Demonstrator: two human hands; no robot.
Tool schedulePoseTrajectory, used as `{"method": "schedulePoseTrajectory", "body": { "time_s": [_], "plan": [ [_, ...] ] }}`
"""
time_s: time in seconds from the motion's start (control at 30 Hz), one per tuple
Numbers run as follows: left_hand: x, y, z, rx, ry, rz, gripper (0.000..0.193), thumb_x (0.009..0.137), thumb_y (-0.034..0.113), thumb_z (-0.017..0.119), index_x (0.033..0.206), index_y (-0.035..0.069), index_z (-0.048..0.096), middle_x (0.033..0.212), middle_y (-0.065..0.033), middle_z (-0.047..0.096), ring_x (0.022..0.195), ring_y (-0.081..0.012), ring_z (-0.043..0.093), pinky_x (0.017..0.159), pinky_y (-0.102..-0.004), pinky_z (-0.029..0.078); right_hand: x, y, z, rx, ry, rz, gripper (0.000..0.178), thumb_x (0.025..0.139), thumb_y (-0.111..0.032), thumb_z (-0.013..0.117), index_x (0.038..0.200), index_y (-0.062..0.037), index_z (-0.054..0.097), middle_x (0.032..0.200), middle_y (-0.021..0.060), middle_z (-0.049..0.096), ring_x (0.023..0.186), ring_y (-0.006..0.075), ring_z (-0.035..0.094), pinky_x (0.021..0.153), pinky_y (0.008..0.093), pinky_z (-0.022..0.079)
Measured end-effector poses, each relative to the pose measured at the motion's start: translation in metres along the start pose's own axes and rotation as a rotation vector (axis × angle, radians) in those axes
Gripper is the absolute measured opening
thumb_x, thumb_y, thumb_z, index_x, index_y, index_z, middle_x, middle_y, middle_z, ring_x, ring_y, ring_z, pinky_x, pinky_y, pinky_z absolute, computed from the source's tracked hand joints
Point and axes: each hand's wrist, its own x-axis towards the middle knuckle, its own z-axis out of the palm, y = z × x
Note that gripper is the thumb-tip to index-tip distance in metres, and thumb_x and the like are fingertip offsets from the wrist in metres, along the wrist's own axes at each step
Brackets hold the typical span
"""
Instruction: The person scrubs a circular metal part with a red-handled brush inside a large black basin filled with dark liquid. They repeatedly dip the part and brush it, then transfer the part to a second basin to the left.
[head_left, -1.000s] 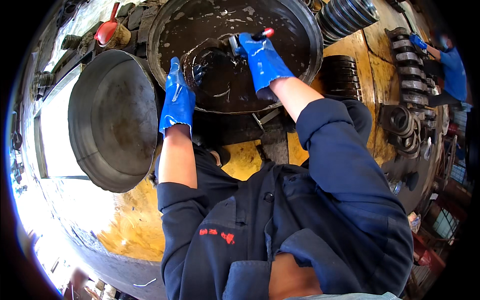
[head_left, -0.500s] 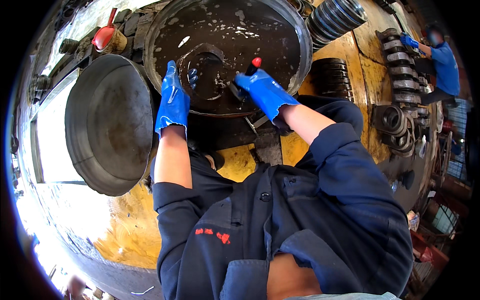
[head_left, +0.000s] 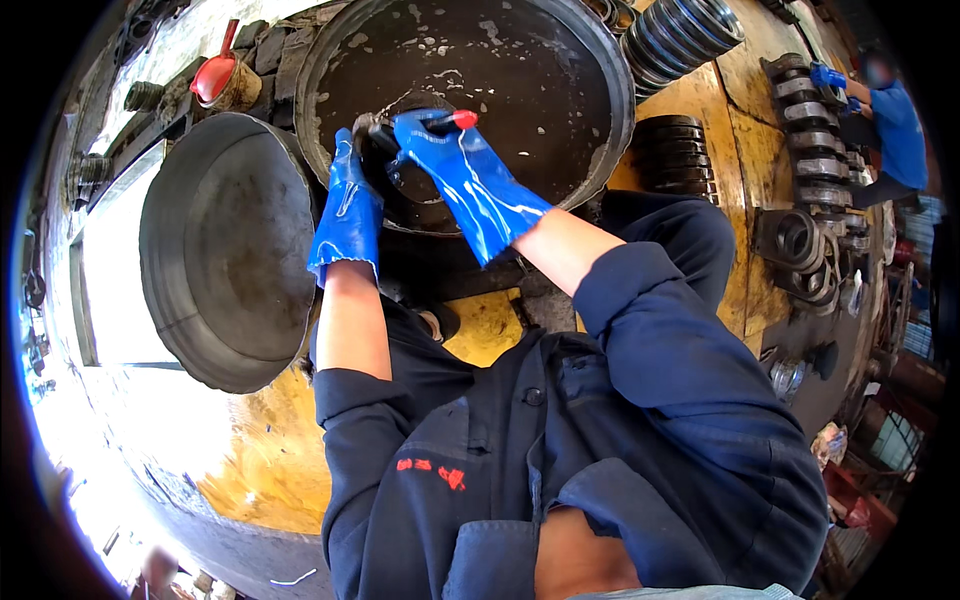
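Observation:
A wide round metal basin (head_left: 318,70) of dark, murky liquid lies in front of me. In it a dark metal ring (head_left: 418,102) stands partly out of the liquid. My left hand (head_left: 350,200), in a blue rubber glove, grips the ring's left side; some of its fingers are hidden. My right hand (head_left: 468,180), gloved the same way, is closed round a brush with a black handle and red end (head_left: 465,119). The brush head meets the ring's upper left, close to my left fingertips; its bristles are not clear.
An empty-looking metal tub (head_left: 230,260) leans left of the basin. A red scoop (head_left: 212,78) rests on a small bucket at far left. Stacked dark rings (head_left: 675,155) stand right of the basin. Beyond them are a crankshaft (head_left: 815,140) and a person in blue (head_left: 895,125).
My right hand has swung left with the brush, from the ring's right side to its upper left. My left hand stays on the ring.

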Motion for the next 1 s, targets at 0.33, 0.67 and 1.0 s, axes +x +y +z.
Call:
{"method": "schedulePoseTrajectory", "body": {
  "time_s": [0.33,0.67,1.0],
  "plan": [
    [0.028,0.007,-0.032,0.204,-0.068,-0.074,0.059,0.104,0.062,0.046,0.13,0.013,0.067,0.106,-0.0128,0.075,0.075,-0.0307,0.07,0.066,-0.0443,0.057,-0.041,0.03,-0.074,-0.411,-0.416,-0.014,0.029,0.096,-0.026,0.066,0.114,-0.006,0.077,0.099,0.0104,0.078,0.091,0.0147,0.071,0.087,0.0322,0.057],
    [-0.012,-0.012,-0.015,0.652,0.003,0.462,0.059,0.105,0.053,0.055,0.116,-0.003,0.07,0.093,-0.0075,0.066,0.078,-0.019,0.053,0.074,-0.0377,0.049,0.01,0.002,-0.071,-0.405,-0.337,0.152,0.022,0.091,-0.026,0.064,0.093,-0.0079,0.077,0.082,0.006,0.075,0.073,0.0182,0.068,0.069,0.0336,0.052],
    [-0.015,-0.003,-0.005,0.225,-0.026,0.118,0.046,0.104,0.044,0.06,0.129,0.006,0.068,0.116,-0.0102,0.073,0.098,-0.0254,0.068,0.087,-0.042,0.058,0.017,-0.015,-0.021,-1.577,-0.647,0.108,0.031,0.091,-0.029,0.067,0.116,-0.0118,0.074,0.114,0.0085,0.076,0.102,0.0292,0.074,0.082,0.0421,0.056]
  ]
}}
